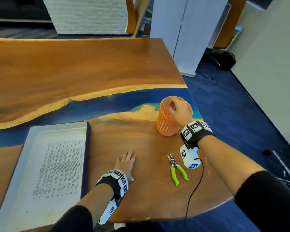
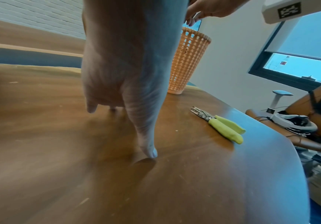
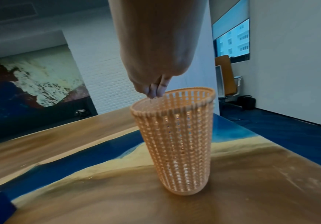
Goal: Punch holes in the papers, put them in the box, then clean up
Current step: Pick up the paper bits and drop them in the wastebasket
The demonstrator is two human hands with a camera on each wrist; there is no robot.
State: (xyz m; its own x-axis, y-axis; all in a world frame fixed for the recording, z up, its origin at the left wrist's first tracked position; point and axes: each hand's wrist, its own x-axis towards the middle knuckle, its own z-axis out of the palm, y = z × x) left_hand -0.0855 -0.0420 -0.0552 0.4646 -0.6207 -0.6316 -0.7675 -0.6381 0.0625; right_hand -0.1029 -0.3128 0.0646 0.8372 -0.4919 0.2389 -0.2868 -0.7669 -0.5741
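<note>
Clean-up looks underway — papers lie in the box, the right hand pinches scraps too small to identify over the orange basket, the left hand rests flat on the bench — next, probably stow the hole punch.

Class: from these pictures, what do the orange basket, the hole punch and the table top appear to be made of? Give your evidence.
Orange basket: probably moulded plastic, matte; even lattice of holes, light shining through.
Hole punch: shiny metal head, likely steel; lime-green handles look like matte plastic or rubber.
Table: polished wood with visible grain, with a glossy blue inlay, possibly resin.
</note>
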